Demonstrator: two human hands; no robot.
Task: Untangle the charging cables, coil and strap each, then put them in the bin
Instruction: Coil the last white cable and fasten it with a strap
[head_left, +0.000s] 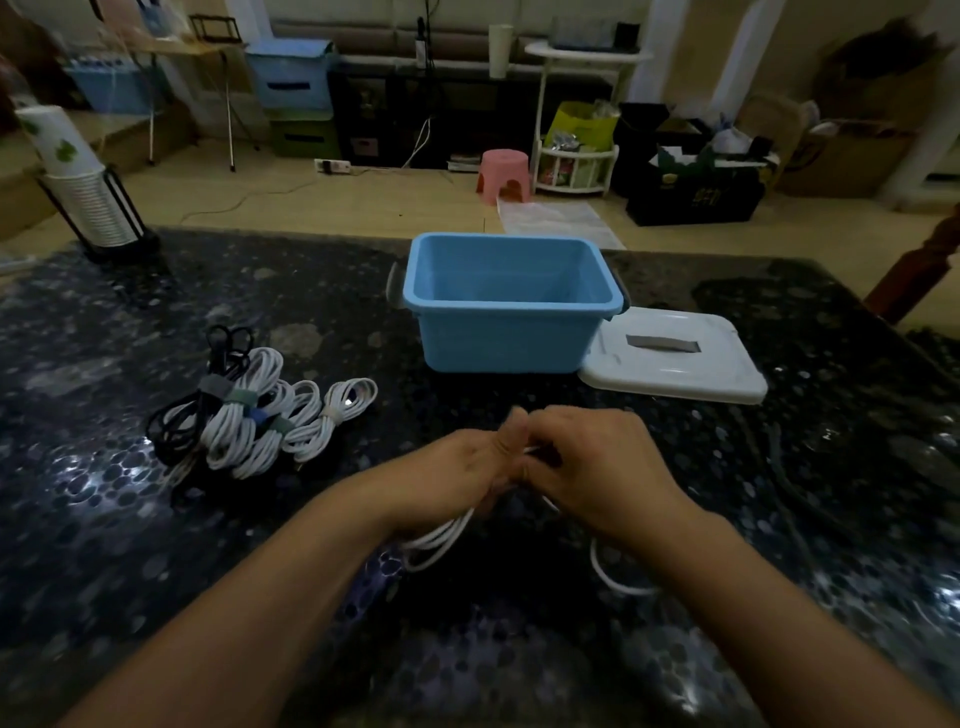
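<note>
1. Dim room behind: storage boxes, a pink stool (503, 175) and clutter stood on the floor beyond a dark speckled tabletop (156, 545).
2. At the far left of the tabletop stood a stack of paper cups (78, 182) in a black holder.
3. Nearer, left of centre, lay the strapped cables (249, 415): several white coils and at least one black, side by side and touching, each banded at its middle.
4. The left hand (457, 473) had its fingers curled round a white cable (441, 535), whose loops hung below the palm toward the person.
5. The right hand (597, 467) met the left at the thumbs, its fingers pinching the same cable; what exactly they pinched was hidden between the hands.
6. A loose loop of that cable trailed under the right wrist onto the tabletop, so the coil looked unfinished; I judged the coiling or strapping step to be in hand.
7. The bin (509, 306), blue and open, with nothing visible inside, stood straight ahead of both hands, well apart from them, with neither hand clearly nearer.
8. The coil's long axis ran roughly from the hands back toward the person, away from the bin.
9. Just right of the bin lay its white lid (675, 364), flat, touching or nearly touching the bin's corner.
10. No coil had yet reached the bin.
</note>
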